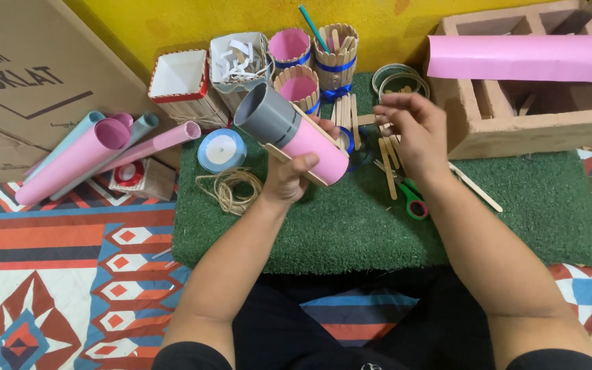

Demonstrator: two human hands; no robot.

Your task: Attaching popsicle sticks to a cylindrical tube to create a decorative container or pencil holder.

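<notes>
My left hand (288,179) grips a grey tube (289,130) wrapped in pink paper, tilted with its open grey end up and to the left. Flat wooden sticks lie glued along the tube's side. My right hand (412,133) hovers to the right of the tube over loose wooden sticks (386,156) on the green turf mat (515,226). Its fingers are curled toward a stick; whether they pinch one I cannot tell.
Stick-covered cups (335,51) with blue bands, a box of paper scraps (239,60) and a white ribbon spool (221,150) stand at the back. Twine (229,188) and green-handled scissors (414,203) lie on the mat. Pink paper rolls (77,161) lie left; a brick block (536,116) right.
</notes>
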